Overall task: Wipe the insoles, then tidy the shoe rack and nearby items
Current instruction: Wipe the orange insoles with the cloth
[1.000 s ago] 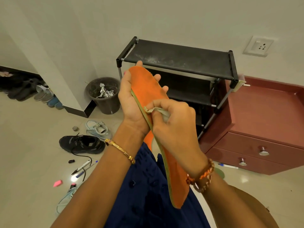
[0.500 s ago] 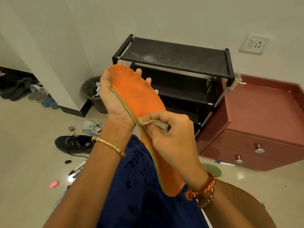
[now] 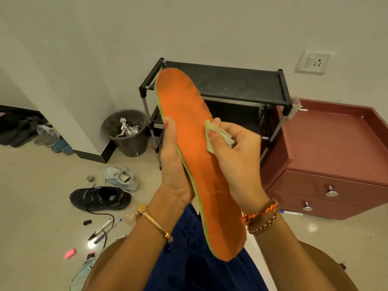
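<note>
Wiping stroke: right hand [image 3: 237, 156] pinches a folded cloth [image 3: 216, 135] against the insole's [image 3: 195, 164] right edge, near mid-length.
Long axis: toe at 12 o'clock, heel at 5 o'clock, running in front of the shoe rack [image 3: 231, 87].
Left hand [image 3: 174, 164]: grips the left edge, thumb on top.
Insole look: orange, fuzzy, greenish rim, dark smudges toward the toe.

The insole [image 3: 195, 156] has turned face-up; cloth [image 3: 214, 135] moved onto its top.
</note>
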